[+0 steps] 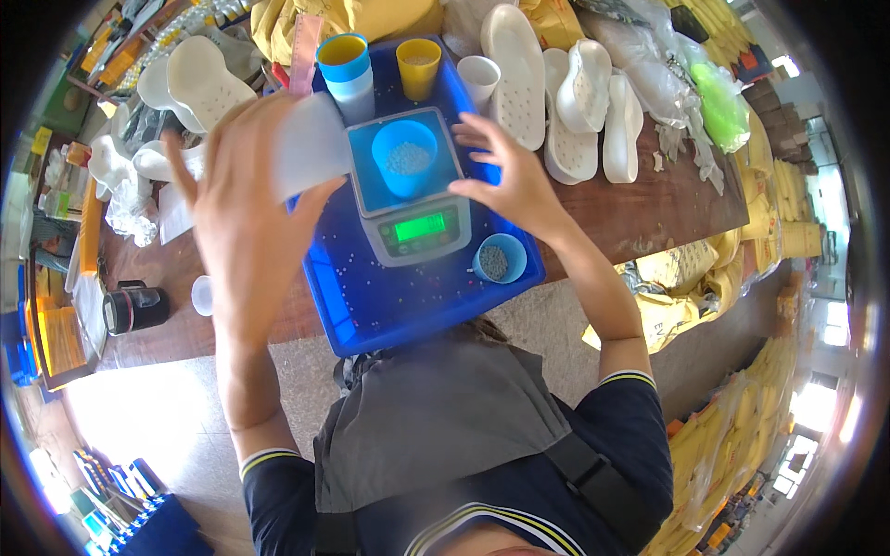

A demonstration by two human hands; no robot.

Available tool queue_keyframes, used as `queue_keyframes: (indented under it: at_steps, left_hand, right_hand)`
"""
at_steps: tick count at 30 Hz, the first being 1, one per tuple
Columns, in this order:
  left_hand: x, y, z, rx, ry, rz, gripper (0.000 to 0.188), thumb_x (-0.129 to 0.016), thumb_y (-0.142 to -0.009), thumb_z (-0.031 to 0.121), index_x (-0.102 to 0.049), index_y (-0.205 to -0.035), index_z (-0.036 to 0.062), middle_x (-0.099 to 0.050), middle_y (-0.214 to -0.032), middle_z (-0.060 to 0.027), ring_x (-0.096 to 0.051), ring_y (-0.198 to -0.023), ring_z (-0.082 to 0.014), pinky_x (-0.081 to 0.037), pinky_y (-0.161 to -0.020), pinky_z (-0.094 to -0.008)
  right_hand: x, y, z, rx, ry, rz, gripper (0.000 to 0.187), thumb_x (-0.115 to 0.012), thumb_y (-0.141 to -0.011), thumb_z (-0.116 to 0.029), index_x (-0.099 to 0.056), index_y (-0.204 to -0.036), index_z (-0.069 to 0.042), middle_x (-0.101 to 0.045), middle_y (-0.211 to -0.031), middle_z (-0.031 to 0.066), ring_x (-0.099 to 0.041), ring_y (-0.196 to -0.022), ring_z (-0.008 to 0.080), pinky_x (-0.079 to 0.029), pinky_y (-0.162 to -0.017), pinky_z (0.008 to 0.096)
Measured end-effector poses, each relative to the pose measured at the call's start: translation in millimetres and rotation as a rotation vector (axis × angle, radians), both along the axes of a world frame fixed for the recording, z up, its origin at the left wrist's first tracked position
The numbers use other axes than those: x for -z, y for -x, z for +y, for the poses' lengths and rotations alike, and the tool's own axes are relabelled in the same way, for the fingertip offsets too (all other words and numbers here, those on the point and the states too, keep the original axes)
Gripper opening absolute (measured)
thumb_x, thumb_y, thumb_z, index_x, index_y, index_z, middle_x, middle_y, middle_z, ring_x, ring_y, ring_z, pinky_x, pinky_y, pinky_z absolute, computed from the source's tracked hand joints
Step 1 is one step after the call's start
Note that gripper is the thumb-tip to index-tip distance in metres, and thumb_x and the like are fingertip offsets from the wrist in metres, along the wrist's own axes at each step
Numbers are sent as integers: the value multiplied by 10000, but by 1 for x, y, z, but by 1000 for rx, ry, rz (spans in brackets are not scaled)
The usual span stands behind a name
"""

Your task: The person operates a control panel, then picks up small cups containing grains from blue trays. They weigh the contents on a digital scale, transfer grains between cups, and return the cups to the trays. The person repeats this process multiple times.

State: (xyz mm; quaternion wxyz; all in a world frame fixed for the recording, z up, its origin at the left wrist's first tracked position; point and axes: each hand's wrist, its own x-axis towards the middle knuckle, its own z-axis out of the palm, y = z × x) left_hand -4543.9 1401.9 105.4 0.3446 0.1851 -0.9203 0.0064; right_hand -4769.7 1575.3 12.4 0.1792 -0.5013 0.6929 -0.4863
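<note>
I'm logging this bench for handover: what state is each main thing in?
Scale: display lit green
Blue cup on scale: holds pale pellets
Near-right cup: holds grey pellets
Yellow cup: upright, pale contents
Blue tray: strewn with pellets
White cup: in left hand, blurred
Right hand: open, beside scale

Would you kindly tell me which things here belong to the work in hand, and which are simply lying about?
Seemingly in use:
scale
blue cup on it
blurred white container in the left hand
blue tray beneath the scale
pellet cup near the tray's corner

Seemingly just lying about:
white shoe-shaped pieces
black mug
pink ruler
</note>
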Motion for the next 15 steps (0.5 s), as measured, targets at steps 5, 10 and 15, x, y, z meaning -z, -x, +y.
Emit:
queue_keyframes:
  at_steps: [5,10,15]
  left_hand:
    - [5,-97,-15,368,-844,150,610,-764,-745,204,-519,-1268,6,-607,-1193,-150,-613,-1090,-279,-496,-958,-403]
    - [-23,-138,29,2082,-1054,424,255,-404,-992,155,-627,-978,33,-687,-956,-187,-691,-896,-279,-499,-914,-420]
    - [-38,-100,32,1991,-675,-68,256,-448,-947,224,-592,-1030,28,-678,-950,-177,-676,-872,-269,-494,-883,-417]
  right_hand:
    - [-12,17,34,148,-39,-40,597,-753,-853,-126,-486,-1374,-9,-625,-1282,152,-613,-1175,235,-498,-996,362]
    - [-18,31,41,122,1,76,421,-687,-914,-73,-545,-1303,7,-664,-1201,122,-650,-1086,182,-536,-914,305]
    - [-20,27,25,61,7,153,404,-700,-904,-80,-573,-1282,-15,-680,-1170,101,-674,-1025,168,-555,-875,297]
